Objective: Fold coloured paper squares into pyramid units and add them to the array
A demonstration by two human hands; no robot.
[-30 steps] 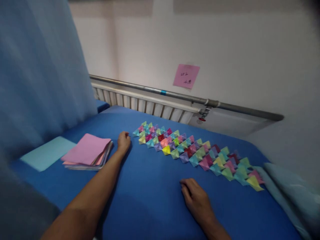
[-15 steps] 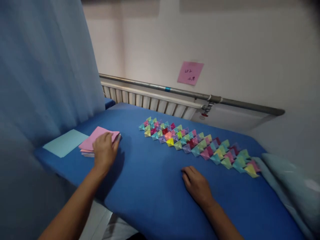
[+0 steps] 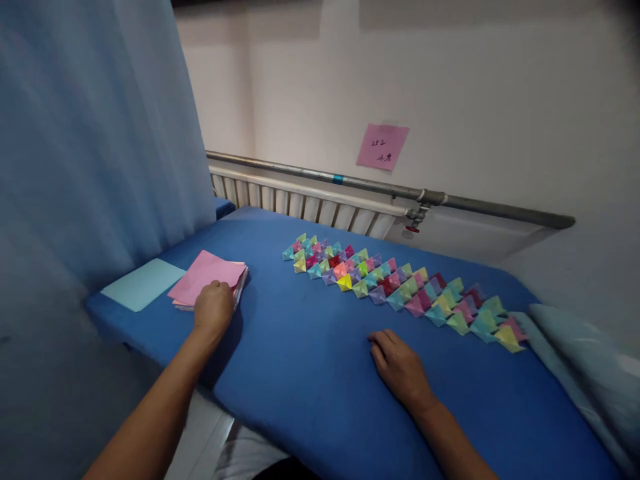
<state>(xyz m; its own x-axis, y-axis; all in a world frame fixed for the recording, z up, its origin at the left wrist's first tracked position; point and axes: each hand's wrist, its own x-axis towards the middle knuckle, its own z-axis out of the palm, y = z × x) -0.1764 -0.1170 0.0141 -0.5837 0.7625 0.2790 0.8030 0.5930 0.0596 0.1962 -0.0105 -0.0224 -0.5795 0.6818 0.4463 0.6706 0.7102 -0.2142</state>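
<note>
My left hand (image 3: 215, 308) is closed at the near right edge of a stack of square paper, with the top pink sheet (image 3: 205, 272) under its fingers. The fingertips are hidden, so whether one sheet or more is pinched does not show. My right hand (image 3: 397, 363) rests on the blue-covered bed (image 3: 295, 373), fingers loosely bent and holding nothing. Beyond it, rows of small folded paper pieces (image 3: 377, 294) in many colours run diagonally across the bed. Left of the stack lies a flat light-blue sheet (image 3: 143, 285).
A blue curtain (image 3: 100, 133) hangs along the left side. Behind the bed are a radiator (image 3: 295, 205) and a metal pipe (image 3: 280, 167). A pink note (image 3: 383, 147) is stuck to the wall. Pale green folded cloth or plastic (image 3: 585, 353) lies at the right end.
My left hand has moved down toward the stack's near edge, its fingers more curled. The right hand stays in place on the bed. The view has shifted slightly.
</note>
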